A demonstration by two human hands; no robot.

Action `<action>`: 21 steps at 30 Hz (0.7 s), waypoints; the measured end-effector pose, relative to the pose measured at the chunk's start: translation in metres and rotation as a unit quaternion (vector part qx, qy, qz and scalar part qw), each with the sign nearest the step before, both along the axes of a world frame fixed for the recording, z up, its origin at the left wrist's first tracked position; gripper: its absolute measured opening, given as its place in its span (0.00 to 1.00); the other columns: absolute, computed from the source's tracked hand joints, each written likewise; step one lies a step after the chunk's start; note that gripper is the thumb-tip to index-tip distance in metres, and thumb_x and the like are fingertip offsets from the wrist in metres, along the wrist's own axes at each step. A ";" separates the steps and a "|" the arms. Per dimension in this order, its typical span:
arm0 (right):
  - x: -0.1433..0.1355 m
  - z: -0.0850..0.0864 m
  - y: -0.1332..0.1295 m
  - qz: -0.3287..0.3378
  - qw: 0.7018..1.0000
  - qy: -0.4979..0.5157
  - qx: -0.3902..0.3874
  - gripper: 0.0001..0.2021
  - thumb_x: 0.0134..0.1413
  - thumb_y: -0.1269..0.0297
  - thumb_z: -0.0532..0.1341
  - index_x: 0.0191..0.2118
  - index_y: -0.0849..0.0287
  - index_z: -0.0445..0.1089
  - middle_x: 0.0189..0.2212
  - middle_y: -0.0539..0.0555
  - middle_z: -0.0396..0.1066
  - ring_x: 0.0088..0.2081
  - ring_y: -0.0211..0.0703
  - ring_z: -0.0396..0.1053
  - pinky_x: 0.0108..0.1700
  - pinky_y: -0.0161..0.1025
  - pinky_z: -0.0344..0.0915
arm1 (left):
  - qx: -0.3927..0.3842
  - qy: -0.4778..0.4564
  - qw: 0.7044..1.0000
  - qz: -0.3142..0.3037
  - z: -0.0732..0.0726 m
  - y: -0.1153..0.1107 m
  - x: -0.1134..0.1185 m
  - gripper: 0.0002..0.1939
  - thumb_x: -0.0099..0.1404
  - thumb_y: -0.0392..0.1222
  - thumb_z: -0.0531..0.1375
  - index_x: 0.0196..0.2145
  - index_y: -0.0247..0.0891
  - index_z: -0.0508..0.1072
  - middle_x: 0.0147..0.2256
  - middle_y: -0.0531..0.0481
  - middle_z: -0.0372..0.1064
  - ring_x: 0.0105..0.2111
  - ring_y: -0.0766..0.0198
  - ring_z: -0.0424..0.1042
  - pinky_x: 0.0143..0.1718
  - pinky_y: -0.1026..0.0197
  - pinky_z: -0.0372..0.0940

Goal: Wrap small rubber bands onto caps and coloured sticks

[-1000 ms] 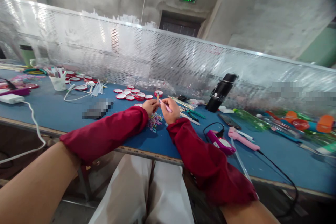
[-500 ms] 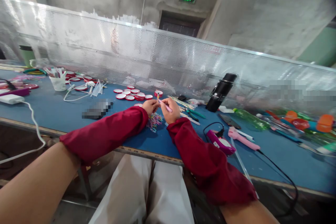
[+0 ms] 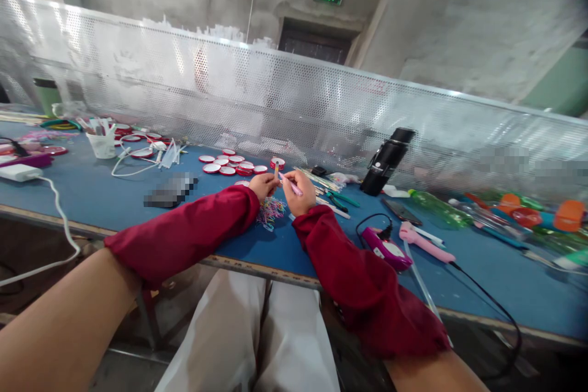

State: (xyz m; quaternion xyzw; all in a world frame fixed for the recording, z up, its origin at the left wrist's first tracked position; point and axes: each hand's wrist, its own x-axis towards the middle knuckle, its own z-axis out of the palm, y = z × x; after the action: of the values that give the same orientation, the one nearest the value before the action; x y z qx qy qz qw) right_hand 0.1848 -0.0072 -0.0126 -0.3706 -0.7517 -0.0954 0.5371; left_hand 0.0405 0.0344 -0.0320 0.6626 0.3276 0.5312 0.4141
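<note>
My left hand [image 3: 263, 186] is closed on a thin upright stick [image 3: 276, 169] with a dark tip. Close beside it on the right, my right hand [image 3: 299, 193] grips a pink pen-like tool [image 3: 292, 185], its tip pointing at the stick. What lies between the fingertips is too small to tell. Beneath the hands is a pile of thin, multicoloured looped pieces [image 3: 271, 213] on the blue table [image 3: 248, 252]. Several round red-rimmed lids [image 3: 228, 170] lie just behind my left hand.
Green-handled pliers [image 3: 337, 201], a black bottle [image 3: 387, 161], a purple device [image 3: 386, 250] and a pink corded tool [image 3: 426, 244] are on the right. Left are a dark phone-like object [image 3: 169, 190] and a white cup [image 3: 101, 144] of sticks. A perforated metal screen [image 3: 275, 86] stands behind.
The pink tool's tip has shifted slightly beside the stick. Both hands stay in nearly the same place.
</note>
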 end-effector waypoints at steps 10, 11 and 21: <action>-0.001 0.000 -0.001 0.005 1.000 -0.009 -0.001 0.05 0.59 0.62 0.56 0.36 0.54 0.68 0.31 0.52 0.72 0.33 0.43 0.68 0.37 0.40 0.64 | -0.002 -0.025 1.000 -0.007 -0.002 0.000 0.001 0.14 0.61 0.45 0.60 0.23 0.35 0.66 0.16 0.57 0.57 0.16 0.72 0.56 0.19 0.67 0.50; -0.001 0.000 -0.001 0.003 1.000 -0.008 -0.002 0.06 0.59 0.61 0.56 0.36 0.54 0.68 0.31 0.52 0.71 0.33 0.43 0.68 0.37 0.40 0.64 | -0.001 -0.025 1.000 -0.009 -0.002 0.001 0.001 0.14 0.61 0.45 0.60 0.23 0.35 0.65 0.16 0.57 0.57 0.16 0.72 0.55 0.18 0.67 0.50; -0.001 -0.001 -0.001 0.000 1.000 -0.008 -0.003 0.06 0.59 0.61 0.56 0.36 0.55 0.69 0.31 0.53 0.71 0.34 0.43 0.68 0.37 0.40 0.64 | -0.003 -0.002 1.000 0.000 0.001 -0.002 0.000 0.13 0.62 0.45 0.59 0.23 0.35 0.65 0.16 0.57 0.57 0.16 0.72 0.56 0.19 0.67 0.51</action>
State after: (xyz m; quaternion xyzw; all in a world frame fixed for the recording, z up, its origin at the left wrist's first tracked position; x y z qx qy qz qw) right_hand 0.1841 -0.0081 -0.0140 -0.3715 -0.7561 -0.0960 0.5302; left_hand 0.0406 0.0327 -0.0315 0.6603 0.3278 0.5319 0.4168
